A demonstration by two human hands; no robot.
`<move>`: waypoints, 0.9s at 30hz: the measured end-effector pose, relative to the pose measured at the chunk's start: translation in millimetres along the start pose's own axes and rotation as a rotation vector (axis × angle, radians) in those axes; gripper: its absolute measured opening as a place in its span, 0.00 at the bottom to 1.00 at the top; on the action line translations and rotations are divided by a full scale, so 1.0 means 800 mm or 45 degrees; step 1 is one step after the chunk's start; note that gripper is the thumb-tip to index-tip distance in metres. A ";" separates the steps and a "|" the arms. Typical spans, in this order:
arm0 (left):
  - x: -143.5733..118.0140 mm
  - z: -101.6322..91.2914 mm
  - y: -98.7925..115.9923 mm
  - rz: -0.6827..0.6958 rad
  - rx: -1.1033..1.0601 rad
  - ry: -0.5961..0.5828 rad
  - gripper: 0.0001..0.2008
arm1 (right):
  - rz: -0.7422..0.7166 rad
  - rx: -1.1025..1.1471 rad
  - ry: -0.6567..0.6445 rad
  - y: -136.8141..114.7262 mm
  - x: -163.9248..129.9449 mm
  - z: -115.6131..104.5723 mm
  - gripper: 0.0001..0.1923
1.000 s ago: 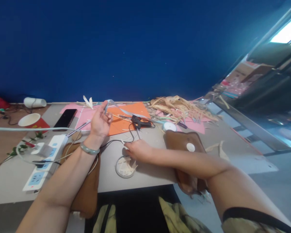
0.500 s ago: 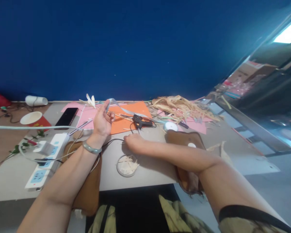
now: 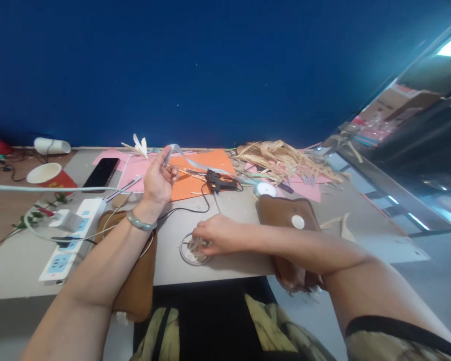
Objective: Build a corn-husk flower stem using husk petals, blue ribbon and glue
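My left hand [image 3: 160, 180] is raised above the table, its fingers curled round a thin pale stick [image 3: 191, 174]. A white-petalled flower [image 3: 140, 146] shows just beyond this hand, seemingly at the stick's other end. From the left fingertips a pale bluish ribbon [image 3: 199, 164] runs right to a white roll [image 3: 265, 189]. My right hand [image 3: 220, 234] reaches down into a small round dish [image 3: 182, 255] of pale strips [image 3: 195, 254]. Its fingers are bent and drawn together among the strips; whether one is gripped is hidden.
A black glue gun [image 3: 221, 181] lies on orange paper [image 3: 188, 190]. Dried husks [image 3: 281, 158] are heaped at the back right. Brown pouches [image 3: 287, 208] lie on both sides. A power strip [image 3: 75, 240] with cables, a phone [image 3: 102, 174] and a red cup [image 3: 54, 178] stand left.
My right hand has moved from beside the glue gun's cable toward me, down into the dish of strips. My left hand keeps its hold with little movement.
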State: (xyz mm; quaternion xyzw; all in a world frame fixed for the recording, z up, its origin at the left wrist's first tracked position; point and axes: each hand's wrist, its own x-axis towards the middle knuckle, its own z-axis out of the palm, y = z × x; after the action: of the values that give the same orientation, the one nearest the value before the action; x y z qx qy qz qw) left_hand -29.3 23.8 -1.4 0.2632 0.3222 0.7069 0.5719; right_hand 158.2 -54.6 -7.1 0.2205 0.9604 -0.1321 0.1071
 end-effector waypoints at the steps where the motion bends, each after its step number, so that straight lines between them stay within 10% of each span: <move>1: -0.001 0.001 0.000 0.005 0.000 0.000 0.13 | -0.021 0.010 0.022 0.002 -0.004 0.000 0.22; 5: -0.002 0.003 0.000 -0.008 -0.017 0.002 0.13 | -0.034 0.015 0.002 0.002 -0.013 0.007 0.46; 18: 0.000 -0.002 0.001 -0.058 -0.100 -0.091 0.14 | -0.002 0.019 0.151 -0.014 0.037 0.008 0.24; 27: -0.009 0.002 -0.002 -0.044 0.055 -0.305 0.12 | 0.075 0.022 1.253 0.053 0.022 -0.096 0.16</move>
State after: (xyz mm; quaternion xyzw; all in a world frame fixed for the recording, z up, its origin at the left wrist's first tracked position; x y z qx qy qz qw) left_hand -25.7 16.8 -1.3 0.3526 0.2712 0.6533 0.6127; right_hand 150.4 12.4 51.4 0.2849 0.8893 -0.0171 -0.3574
